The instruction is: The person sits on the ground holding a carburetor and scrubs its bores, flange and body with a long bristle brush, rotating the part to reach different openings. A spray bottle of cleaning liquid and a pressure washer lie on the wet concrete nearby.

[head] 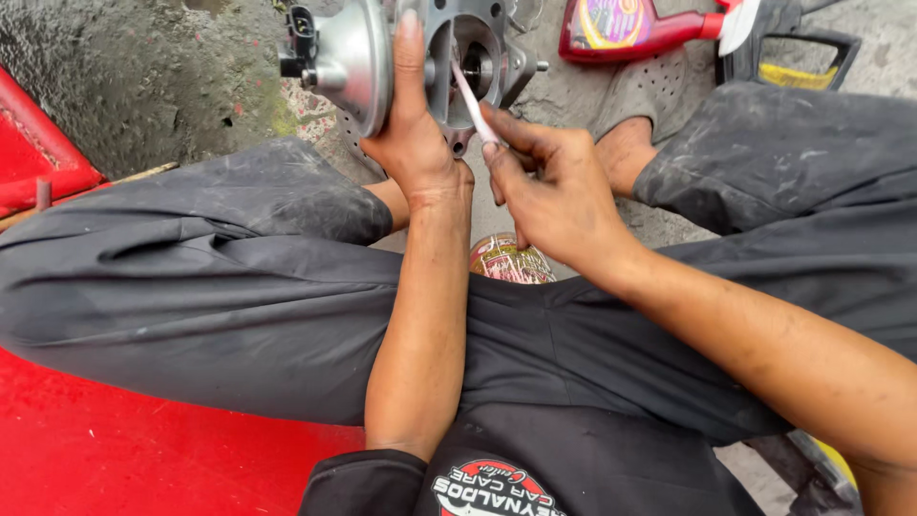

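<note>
Two hands are working far in the scene: the left hand (413, 143) is gripping the metal part (420, 53), while the right hand (554, 196) is pinching a white stick (472, 103), its long axis slanting far-left into the bore.

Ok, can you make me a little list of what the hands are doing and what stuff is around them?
left hand: left hand grips a grey metal engine part and holds it up
right hand: right hand pinches a thin pale stick, its tip poking into the part's round opening
clothing: dark dusty trousers
behind: red bottle lying on the grey ground
below the hands: round colourful tin between the legs
seat: red surface
</note>
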